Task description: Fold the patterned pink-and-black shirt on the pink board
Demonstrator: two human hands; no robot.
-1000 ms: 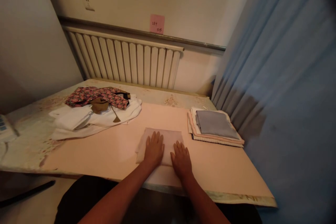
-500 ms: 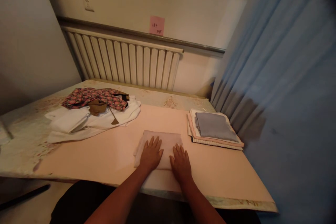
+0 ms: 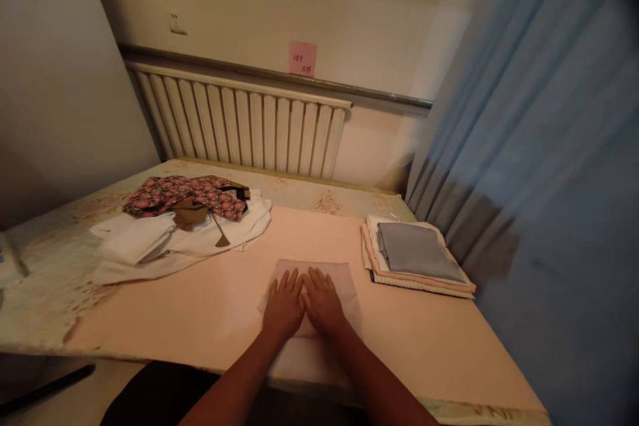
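Pink-topped bench point(image 3: 190, 306) | pale folded cloth point(image 3: 343, 279) lies near centre | left hand point(image 3: 284, 303) and right hand point(image 3: 323, 299) touching side by side, grip spread flat, palms down, seemingly pressing it smooth | folded stack point(image 3: 417, 254) right, loose clothes point(image 3: 184, 223) far left

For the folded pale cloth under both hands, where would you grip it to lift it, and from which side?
Probably by its left and right edges, one hand sliding under each side. The folded pale cloth lies flat and limp on the pink mat, so gripping both sides should keep the folds together. The left hand and right hand rest flat on its middle.
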